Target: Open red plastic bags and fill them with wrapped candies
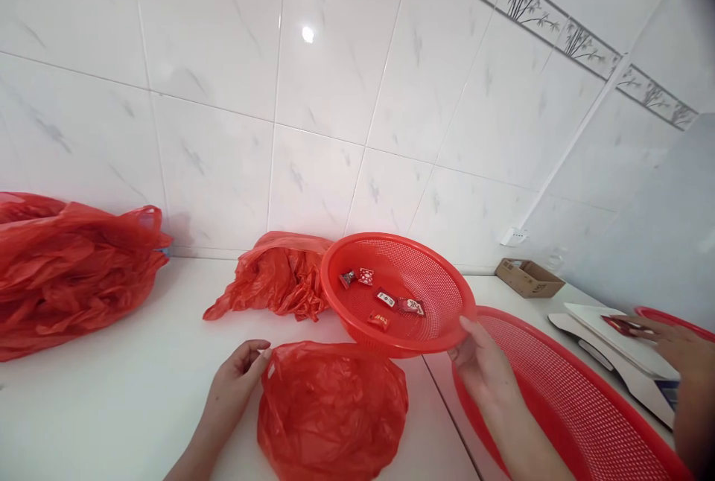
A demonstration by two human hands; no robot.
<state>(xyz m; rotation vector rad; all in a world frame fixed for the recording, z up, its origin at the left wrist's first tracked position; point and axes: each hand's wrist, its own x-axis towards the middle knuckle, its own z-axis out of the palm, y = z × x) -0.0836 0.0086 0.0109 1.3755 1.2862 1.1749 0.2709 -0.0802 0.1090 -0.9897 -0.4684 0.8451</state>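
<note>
My left hand (240,374) pinches the left rim of a red plastic bag (335,421), which lies with its mouth spread wide on the white table. My right hand (481,357) grips the right rim of a red plastic colander (441,295), tilted towards me above the far side of the bag. Inside it, several small wrapped sweets (385,298) rest scattered on the bottom. The fingers under the colander are partly hidden.
Crumpled red bags lie at the far left (78,280) and behind the colander (279,276). A larger red basket (558,369) stands at right. Beyond are a white scale (608,347), a co-worker's hand (664,339) over it with a red packet, and a cardboard box (529,278).
</note>
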